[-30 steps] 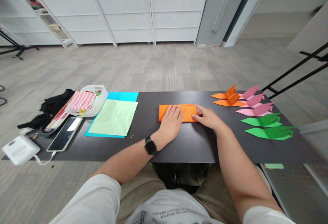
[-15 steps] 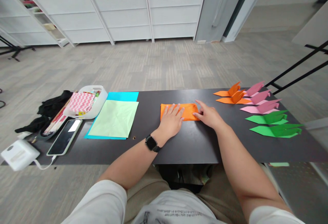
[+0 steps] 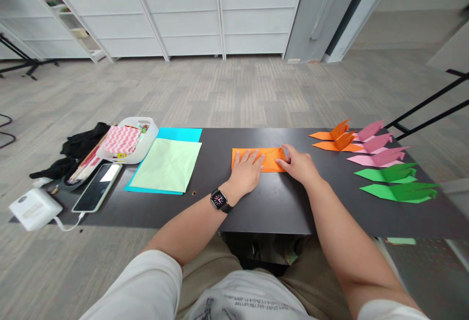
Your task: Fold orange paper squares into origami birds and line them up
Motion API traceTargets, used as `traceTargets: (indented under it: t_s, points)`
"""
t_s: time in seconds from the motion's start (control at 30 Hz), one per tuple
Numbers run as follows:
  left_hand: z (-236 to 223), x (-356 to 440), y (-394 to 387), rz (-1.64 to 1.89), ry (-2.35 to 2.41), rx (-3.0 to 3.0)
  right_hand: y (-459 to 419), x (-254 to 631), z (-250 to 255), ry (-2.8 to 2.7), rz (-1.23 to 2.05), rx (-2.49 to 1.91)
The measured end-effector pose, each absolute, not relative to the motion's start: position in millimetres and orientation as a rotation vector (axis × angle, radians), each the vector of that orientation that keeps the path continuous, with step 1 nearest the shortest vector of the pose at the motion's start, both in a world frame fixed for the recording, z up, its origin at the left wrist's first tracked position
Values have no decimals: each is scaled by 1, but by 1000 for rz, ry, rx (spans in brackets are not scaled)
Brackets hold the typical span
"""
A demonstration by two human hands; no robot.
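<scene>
A folded sheet of orange paper (image 3: 271,163) lies as a flat, wide strip on the dark table. My left hand (image 3: 245,171) rests flat on its left half, fingers stretched out and slightly spread. At the strip's right end is my right hand (image 3: 298,164), with the thumb on the paper and the index finger at the far corner. The other right fingers are curled and partly hidden. Folded paper birds stand to the right: orange ones (image 3: 342,141), pink ones (image 3: 381,156) and green ones (image 3: 399,193).
On the left, a pale green sheet (image 3: 168,166) lies over blue sheets (image 3: 181,134). Beyond them are a white basket (image 3: 148,139) with a pink zigzag-patterned item, a phone (image 3: 95,190), a cabled white device (image 3: 34,208) and black cloth (image 3: 86,140). The dark table (image 3: 273,210) has its near edge at my lap.
The view shifts slightly. My right index finger has moved toward the far right corner of the orange paper, away from the thumb. My left hand stays flat on the paper.
</scene>
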State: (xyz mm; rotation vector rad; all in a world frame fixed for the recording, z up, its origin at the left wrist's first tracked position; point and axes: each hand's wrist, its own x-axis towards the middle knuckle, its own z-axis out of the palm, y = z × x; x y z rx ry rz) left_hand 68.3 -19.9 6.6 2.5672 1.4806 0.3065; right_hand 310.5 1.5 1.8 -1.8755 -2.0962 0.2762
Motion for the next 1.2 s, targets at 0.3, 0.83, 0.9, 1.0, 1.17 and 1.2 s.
traceTargets:
  t_s: [0.3,0.83,0.9,1.0,1.17,1.2]
  points:
    - [6,69,-18,277,1500,2524,3,300,4,-2051,169,-2025]
    - [10,69,-18,241,1519,2513,-12,272,18,-2308,87,-1619]
    - [10,69,-19,213,1521,2515,-13,268,15,-2351,121,-1629]
    - [12,69,-20,169,1530,2515,-12,267,11,-2351,150,-1651]
    - [15,69,-20,126,1534,2503,-10,274,8,-2336,179,-1655]
    - [15,69,-20,125,1531,2504,-10,276,8,-2334,176,-1663]
